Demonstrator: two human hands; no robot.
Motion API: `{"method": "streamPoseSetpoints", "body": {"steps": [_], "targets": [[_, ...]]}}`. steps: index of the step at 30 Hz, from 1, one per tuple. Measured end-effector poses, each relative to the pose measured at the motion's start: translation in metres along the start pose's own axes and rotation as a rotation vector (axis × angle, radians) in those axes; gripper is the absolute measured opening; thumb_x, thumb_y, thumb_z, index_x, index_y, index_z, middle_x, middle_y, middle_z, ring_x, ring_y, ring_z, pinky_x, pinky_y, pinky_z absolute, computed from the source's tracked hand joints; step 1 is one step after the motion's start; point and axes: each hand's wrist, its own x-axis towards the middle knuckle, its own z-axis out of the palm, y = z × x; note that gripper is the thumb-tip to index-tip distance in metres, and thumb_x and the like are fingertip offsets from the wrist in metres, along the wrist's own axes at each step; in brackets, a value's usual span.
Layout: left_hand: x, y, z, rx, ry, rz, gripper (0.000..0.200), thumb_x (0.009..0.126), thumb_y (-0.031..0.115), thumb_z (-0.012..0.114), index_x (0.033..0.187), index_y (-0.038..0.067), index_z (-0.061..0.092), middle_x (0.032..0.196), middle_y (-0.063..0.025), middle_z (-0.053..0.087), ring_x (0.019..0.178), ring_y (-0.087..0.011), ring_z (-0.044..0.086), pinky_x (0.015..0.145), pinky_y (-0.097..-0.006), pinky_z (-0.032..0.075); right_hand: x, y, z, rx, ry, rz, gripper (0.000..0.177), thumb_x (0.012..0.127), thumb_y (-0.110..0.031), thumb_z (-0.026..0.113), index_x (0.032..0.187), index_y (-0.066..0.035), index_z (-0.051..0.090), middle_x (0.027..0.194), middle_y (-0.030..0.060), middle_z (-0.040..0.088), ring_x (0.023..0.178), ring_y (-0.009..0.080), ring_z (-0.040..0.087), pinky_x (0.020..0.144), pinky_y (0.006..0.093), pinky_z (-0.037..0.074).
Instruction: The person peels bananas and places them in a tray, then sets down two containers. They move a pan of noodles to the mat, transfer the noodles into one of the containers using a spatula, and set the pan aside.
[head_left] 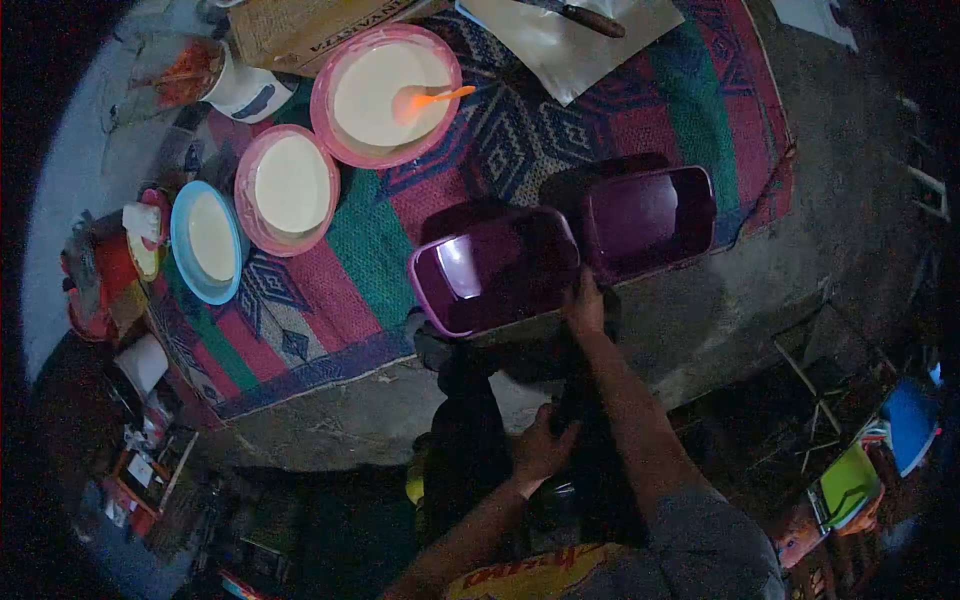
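Observation:
Two purple rectangular basins rest side by side on the patterned woven mat; the left purple basin [470, 310] shows a bright reflection inside, the right purple basin [650, 225] sits next to it. My right hand [585, 305] reaches forward to the left basin's near right corner, its fingers closed at the rim and partly in shadow. Held back over my lap, my left hand [543, 447] has thumb and fingers apart and holds nothing I can see.
A large pink basin [335, 130] of pale liquid holds an orange spoon [440, 96]. Beside it stand a smaller pink basin [245, 210] and a blue basin [178, 240], also with pale liquid. A cardboard box [290, 30] and a knife [590, 18] on a sheet lie at the back.

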Motion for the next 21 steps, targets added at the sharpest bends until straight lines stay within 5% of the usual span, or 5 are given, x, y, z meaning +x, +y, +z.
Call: {"method": "streamPoseSetpoints", "body": {"steps": [3,11,14,16,21], "targets": [[0.001,-0.001,0.008,0.013,0.024,0.026,0.05,0.08,0.038,0.047,0.114,0.003,0.036,0.101,-0.0219,0.053,0.091,-0.0368,0.053,0.078,-0.0419,0.041,-0.001,-0.003,-0.015,-0.302,0.132,-0.324,0.058,0.079,-0.013,0.051,0.127,-0.003,0.02,0.106,0.0255,0.047,0.094,0.0373,0.05,0.081,0.0404,0.039],[0.017,-0.062,0.021,0.023,-0.095,0.086,0.053,0.079,0.041,0.049,0.115,0.005,0.036,0.097,-0.0198,0.055,0.088,-0.0294,0.056,0.073,-0.038,0.043,-0.052,-0.04,-0.061,-0.313,-0.016,-0.119,0.056,0.079,-0.024,0.053,0.126,-0.006,0.027,0.113,0.0197,0.046,0.103,0.0301,0.046,0.082,0.0403,0.039],[0.002,-0.1,0.025,0.322,-0.092,0.363,0.059,0.079,0.045,0.048,0.119,0.005,0.033,0.104,-0.0187,0.052,0.088,-0.0298,0.056,0.073,-0.0376,0.044,-0.134,-0.044,-0.122,-0.118,-0.149,-0.005,0.045,0.08,-0.028,0.053,0.115,-0.004,0.041,0.106,0.0164,0.052,0.097,0.0268,0.051,0.08,0.039,0.04],[-0.055,-0.04,0.018,-0.28,-0.01,-0.104,0.07,0.077,0.051,0.047,0.126,0.007,0.026,0.117,-0.0189,0.044,0.1,-0.0306,0.05,0.083,-0.0383,0.04,-0.17,0.08,-0.126,-0.591,-0.224,-0.232,0.037,0.082,-0.026,0.05,0.11,-0.002,0.047,0.094,0.0142,0.057,0.087,0.0243,0.055,0.076,0.0366,0.043],[-0.133,0.046,0.003,0.102,-0.007,-0.177,0.082,0.073,0.054,0.052,0.13,0.006,0.018,0.125,-0.0193,0.034,0.115,-0.0301,0.035,0.095,-0.0384,0.028,-0.301,0.148,-0.227,-0.934,-0.364,-0.223,0.029,0.078,-0.02,0.05,0.102,-0.004,0.051,0.087,0.0135,0.058,0.075,0.0273,0.056,0.061,0.0359,0.046]]}}
